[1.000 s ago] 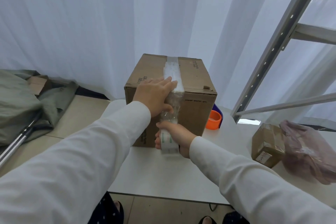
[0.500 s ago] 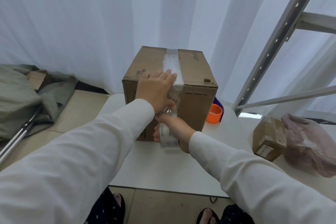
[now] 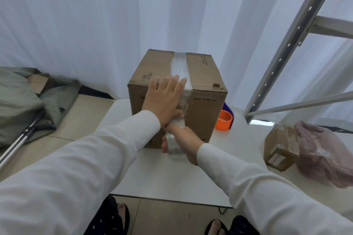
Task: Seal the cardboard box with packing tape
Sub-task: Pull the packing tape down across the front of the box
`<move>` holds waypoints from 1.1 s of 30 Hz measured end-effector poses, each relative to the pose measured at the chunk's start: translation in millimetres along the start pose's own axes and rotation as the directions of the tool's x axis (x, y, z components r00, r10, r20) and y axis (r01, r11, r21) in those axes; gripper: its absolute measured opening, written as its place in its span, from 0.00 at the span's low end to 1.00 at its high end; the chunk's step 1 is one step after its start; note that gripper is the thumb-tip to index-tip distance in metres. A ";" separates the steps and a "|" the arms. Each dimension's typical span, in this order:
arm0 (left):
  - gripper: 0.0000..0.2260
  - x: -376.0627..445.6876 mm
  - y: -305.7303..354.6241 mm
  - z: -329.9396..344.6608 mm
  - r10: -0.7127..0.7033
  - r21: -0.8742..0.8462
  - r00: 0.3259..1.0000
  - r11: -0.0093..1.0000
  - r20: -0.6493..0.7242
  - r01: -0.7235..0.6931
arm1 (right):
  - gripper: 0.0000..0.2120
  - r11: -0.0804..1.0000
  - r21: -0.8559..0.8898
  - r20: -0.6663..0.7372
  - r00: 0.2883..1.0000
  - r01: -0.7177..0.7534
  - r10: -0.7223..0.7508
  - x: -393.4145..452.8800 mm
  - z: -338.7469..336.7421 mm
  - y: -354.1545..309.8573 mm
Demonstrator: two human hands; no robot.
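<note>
A brown cardboard box (image 3: 204, 74) stands on a white table (image 3: 152, 177). A strip of clear tape (image 3: 179, 66) runs along its top seam and down over the front edge. My left hand (image 3: 164, 99) lies flat with straight fingers over the front top edge, pressing beside the tape. Below it, against the box's front face, my right hand (image 3: 183, 139) grips a roll of clear packing tape (image 3: 174, 146), whose strip leads up to the box.
An orange tape roll (image 3: 224, 120) sits on the table right of the box, with something blue behind it. A small cardboard parcel (image 3: 278, 147) and a pink plastic bag (image 3: 324, 154) lie at the right. A metal shelf frame (image 3: 282, 53) rises there. Grey fabric (image 3: 19, 101) lies on the floor at left.
My left hand has flattened and slid up onto the box's top edge. The right hand with the roll has stayed low at the front face. The view has shifted slightly.
</note>
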State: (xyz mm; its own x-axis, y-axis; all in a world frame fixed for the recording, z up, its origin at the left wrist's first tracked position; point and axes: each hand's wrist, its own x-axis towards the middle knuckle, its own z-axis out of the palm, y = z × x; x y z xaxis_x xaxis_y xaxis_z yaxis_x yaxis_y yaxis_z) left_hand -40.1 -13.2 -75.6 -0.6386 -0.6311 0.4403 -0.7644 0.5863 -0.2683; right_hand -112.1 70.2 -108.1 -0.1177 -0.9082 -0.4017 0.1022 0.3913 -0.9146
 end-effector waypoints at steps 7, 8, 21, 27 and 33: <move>0.45 0.0 -4.8 0.8 0.028 -0.029 0.999 0.999 0.022 -0.027 | 0.09 0.996 0.076 0.026 0.999 -0.040 0.038 3.6 3.5 -5.0; 0.44 0.0 -3.7 0.8 0.031 -0.023 0.999 0.999 0.027 -0.030 | 0.09 0.996 0.084 0.023 0.999 -0.042 0.040 3.3 3.2 -4.2; 0.38 -0.5 -11.4 3.5 0.066 -0.019 0.996 0.998 -0.061 -0.067 | 0.15 0.990 -0.099 0.048 0.994 0.098 -0.093 1.8 -7.1 17.9; 0.38 -0.7 -12.0 2.6 0.087 -0.089 0.994 0.992 -0.068 -0.093 | 0.26 0.861 -0.509 0.085 0.994 -0.018 0.071 -1.5 -32.6 -7.1; 0.37 -4.3 -20.3 -5.0 0.094 -0.301 0.993 0.947 -0.070 -0.111 | 0.15 0.532 -0.807 -0.312 0.950 -0.256 -0.017 -8.1 -117.1 -16.7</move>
State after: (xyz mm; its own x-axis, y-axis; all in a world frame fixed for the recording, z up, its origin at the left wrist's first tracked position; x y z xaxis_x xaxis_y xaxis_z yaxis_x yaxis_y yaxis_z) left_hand -21.4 -19.8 -67.7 -0.7002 -0.5360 0.4717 -0.6263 0.7783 -0.0453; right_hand -228.5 88.5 -95.0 -0.4220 -0.8230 -0.3803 -0.7129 0.5603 -0.4217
